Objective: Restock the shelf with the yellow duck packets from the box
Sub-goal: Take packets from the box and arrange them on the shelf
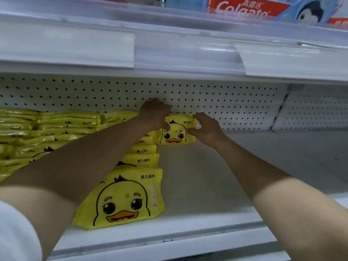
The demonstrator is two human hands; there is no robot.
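Note:
A yellow duck packet (174, 133) stands upright at the back of the white shelf (207, 178), against the pegboard wall. My left hand (154, 113) grips its top left corner from above. My right hand (205, 129) pinches its right edge. In front of it a row of several duck packets (143, 159) runs toward me, ending in a large front packet (122, 200) near the shelf edge. Stacks of the same yellow packets (47, 132) fill the shelf's left part behind my left forearm. The box is not in view.
The shelf's right half is bare white surface (273, 157). A pegboard back wall (226, 104) closes the rear. The shelf above (169, 53) hangs low overhead with price-tag strips; Colgate boxes (244, 8) stand on it.

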